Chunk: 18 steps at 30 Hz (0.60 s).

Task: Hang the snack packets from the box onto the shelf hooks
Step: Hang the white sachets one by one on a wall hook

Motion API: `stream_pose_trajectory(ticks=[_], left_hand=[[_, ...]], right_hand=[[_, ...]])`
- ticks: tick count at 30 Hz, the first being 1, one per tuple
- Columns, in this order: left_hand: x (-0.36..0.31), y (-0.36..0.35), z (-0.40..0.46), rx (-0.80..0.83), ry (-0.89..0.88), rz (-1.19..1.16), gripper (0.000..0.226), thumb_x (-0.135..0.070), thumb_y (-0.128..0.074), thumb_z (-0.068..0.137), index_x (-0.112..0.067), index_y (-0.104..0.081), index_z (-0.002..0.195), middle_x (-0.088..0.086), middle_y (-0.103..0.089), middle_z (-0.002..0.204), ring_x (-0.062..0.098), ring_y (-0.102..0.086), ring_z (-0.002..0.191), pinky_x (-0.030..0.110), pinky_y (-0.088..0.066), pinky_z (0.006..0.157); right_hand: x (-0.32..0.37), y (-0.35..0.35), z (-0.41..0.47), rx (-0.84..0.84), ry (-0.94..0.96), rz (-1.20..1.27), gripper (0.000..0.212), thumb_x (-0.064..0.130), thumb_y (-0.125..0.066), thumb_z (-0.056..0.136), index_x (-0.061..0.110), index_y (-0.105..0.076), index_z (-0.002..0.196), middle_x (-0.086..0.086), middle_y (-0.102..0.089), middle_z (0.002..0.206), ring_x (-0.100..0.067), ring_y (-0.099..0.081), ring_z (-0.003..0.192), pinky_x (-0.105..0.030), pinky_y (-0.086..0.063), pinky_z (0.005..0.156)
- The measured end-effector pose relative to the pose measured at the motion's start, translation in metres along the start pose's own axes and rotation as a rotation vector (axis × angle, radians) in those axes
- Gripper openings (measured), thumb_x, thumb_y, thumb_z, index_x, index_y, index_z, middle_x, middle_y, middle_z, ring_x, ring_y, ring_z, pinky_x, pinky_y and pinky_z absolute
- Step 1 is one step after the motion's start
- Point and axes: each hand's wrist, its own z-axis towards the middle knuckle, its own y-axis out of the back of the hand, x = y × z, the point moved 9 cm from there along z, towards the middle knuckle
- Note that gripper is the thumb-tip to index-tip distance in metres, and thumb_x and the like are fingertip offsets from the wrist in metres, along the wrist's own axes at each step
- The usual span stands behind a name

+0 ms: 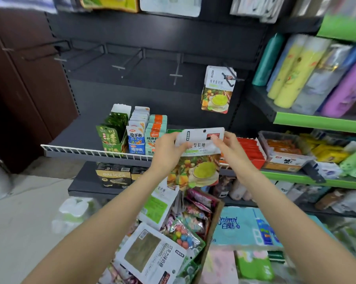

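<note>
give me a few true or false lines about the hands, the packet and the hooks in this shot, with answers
1. Both hands hold one packet. True: the left hand and right hand grip the top corners of the held packet.

2. No packet hangs on the hooks yet. False: a hanging packet of the same print is already on the hook furthest right.

3. The bare hooks lie left of the hanging packet. True.

4. The box below the arms is empty. False: it holds many packets.

5. The held packet is already on a hook. False: it is in front of the lower shelf, well below the hooks.
</note>
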Motion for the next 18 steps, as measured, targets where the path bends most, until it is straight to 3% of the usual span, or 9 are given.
stream_pose_trajectory(ticks=[3, 5, 6, 9, 11, 13, 15, 18], left_hand=[[-0.012, -0.002, 0.024, 0.010, 0.045, -0.168, 0.013, -0.020, -0.071, 0.083, -0.017, -0.071, 0.095, -0.008, -0.069, 0.086, 0.008, -0.065, 0.079, 0.028, -0.052, 0.072], [-0.022, -0.006, 0.041, 0.020, 0.044, -0.200, 0.002, -0.021, -0.068, 0.085, -0.021, -0.070, 0.087, -0.011, -0.067, 0.078, -0.002, -0.062, 0.069, 0.023, -0.052, 0.067], [-0.029, -0.008, 0.049, 0.007, 0.032, -0.190, 0.007, -0.022, -0.065, 0.088, -0.020, -0.069, 0.084, -0.009, -0.068, 0.076, -0.002, -0.060, 0.065, 0.021, -0.048, 0.064], [-0.039, -0.010, 0.074, -0.067, 0.031, -0.165, 0.031, -0.027, -0.053, 0.095, -0.024, -0.061, 0.066, -0.008, -0.064, 0.058, 0.003, -0.052, 0.056, 0.029, -0.040, 0.057], [-0.042, -0.004, 0.091, -0.174, 0.047, -0.116, 0.046, -0.027, -0.052, 0.096, -0.027, -0.039, 0.052, -0.007, -0.039, 0.041, 0.005, -0.034, 0.044, 0.023, -0.024, 0.048], [-0.048, 0.003, 0.105, -0.257, 0.032, -0.028, 0.050, -0.027, -0.052, 0.096, -0.025, -0.027, 0.052, -0.006, -0.026, 0.045, 0.009, -0.022, 0.047, 0.026, -0.017, 0.047], [-0.052, 0.004, 0.116, -0.297, 0.015, 0.065, 0.050, -0.028, -0.051, 0.096, -0.020, -0.024, 0.055, -0.004, -0.025, 0.048, 0.013, -0.021, 0.049, 0.033, -0.017, 0.053], [-0.054, 0.001, 0.126, -0.330, 0.029, 0.145, 0.050, -0.031, -0.050, 0.096, -0.020, -0.025, 0.055, -0.003, -0.028, 0.047, 0.014, -0.025, 0.048, 0.032, -0.022, 0.049]], right_hand=[[0.021, 0.019, 0.018, -0.058, 0.177, -0.004, 0.006, 0.021, -0.062, 0.090, 0.016, -0.060, 0.093, -0.002, -0.068, 0.098, -0.014, -0.062, 0.088, -0.024, -0.050, 0.069], [0.023, 0.034, 0.035, -0.124, 0.200, 0.044, 0.012, 0.015, -0.064, 0.088, 0.014, -0.060, 0.077, -0.001, -0.068, 0.079, -0.010, -0.059, 0.069, -0.017, -0.043, 0.051], [0.023, 0.040, 0.045, -0.138, 0.193, 0.066, 0.013, 0.015, -0.065, 0.087, 0.012, -0.061, 0.076, -0.001, -0.067, 0.076, -0.009, -0.057, 0.065, -0.017, -0.040, 0.048], [0.023, 0.056, 0.076, -0.177, 0.173, 0.108, 0.006, 0.015, -0.062, 0.089, 0.012, -0.063, 0.084, 0.001, -0.065, 0.077, -0.007, -0.055, 0.065, -0.017, -0.039, 0.048], [0.025, 0.071, 0.097, -0.219, 0.179, 0.137, 0.004, 0.012, -0.059, 0.091, 0.011, -0.062, 0.088, 0.003, -0.063, 0.078, -0.006, -0.055, 0.066, -0.011, -0.041, 0.049], [0.030, 0.084, 0.115, -0.253, 0.208, 0.141, 0.008, 0.011, -0.056, 0.092, 0.008, -0.060, 0.086, 0.000, -0.059, 0.073, -0.010, -0.051, 0.064, -0.017, -0.040, 0.052], [0.032, 0.094, 0.133, -0.266, 0.227, 0.126, 0.014, 0.012, -0.054, 0.093, 0.006, -0.059, 0.082, -0.005, -0.057, 0.073, -0.014, -0.048, 0.067, -0.028, -0.036, 0.059], [0.027, 0.103, 0.156, -0.291, 0.209, 0.129, 0.017, 0.017, -0.054, 0.093, 0.006, -0.061, 0.083, -0.009, -0.059, 0.077, -0.019, -0.049, 0.069, -0.033, -0.035, 0.064]])
